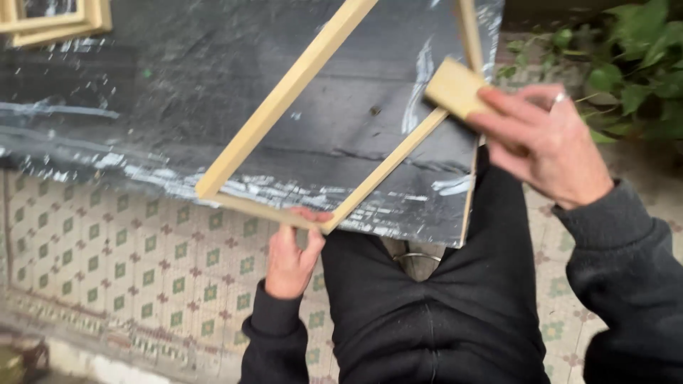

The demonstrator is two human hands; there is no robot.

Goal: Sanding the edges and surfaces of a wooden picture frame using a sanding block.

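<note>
Nearest, the left hand [290, 259] pinches the near corner of a pale wooden frame [284, 96], fingers [313, 215] clenched over its lower rail. The frame lies tilted on a black, paint-smeared table [142, 92]. Further out, the right hand [544, 146] grasps a tan block [455, 87], pressed against the frame's right rail. Beyond, more frames [53, 21] sit at the far left corner; green leaves [633, 50] fill the right.
</note>
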